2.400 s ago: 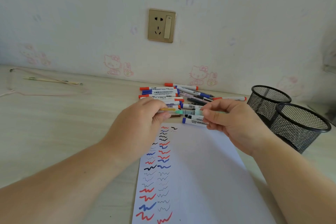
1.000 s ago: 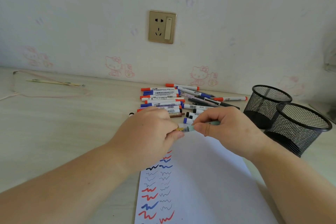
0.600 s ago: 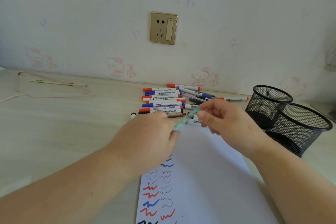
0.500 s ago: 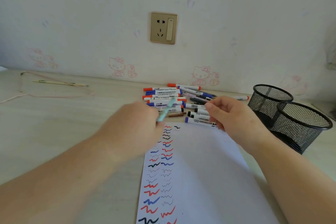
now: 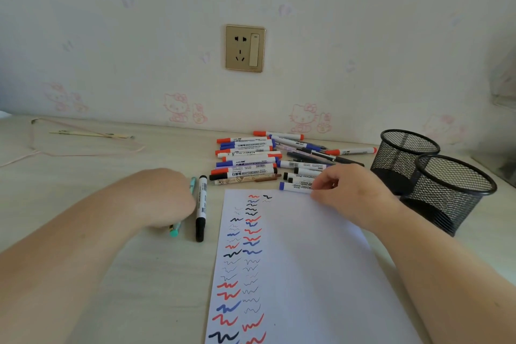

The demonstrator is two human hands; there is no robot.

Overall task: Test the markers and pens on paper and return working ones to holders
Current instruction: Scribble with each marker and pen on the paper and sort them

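The left hand (image 5: 164, 198) grips a light, stiff teal pen (image 5: 176, 230) mid-barrel near the desk's (image 5: 83, 190) middle; the right hand (image 5: 346, 193) pinches a smooth blue-capped whiteboard marker (image 5: 294, 187).

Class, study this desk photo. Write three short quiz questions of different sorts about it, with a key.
1. True or false: the teal pen lies on the paper.
2. How many mesh holders stand on the desk?
3. The right hand touches: A) a blue-capped marker B) the black-capped marker C) the wall socket.

Key: 1 false, it lies beside it, under the left hand; 2 two; 3 A.
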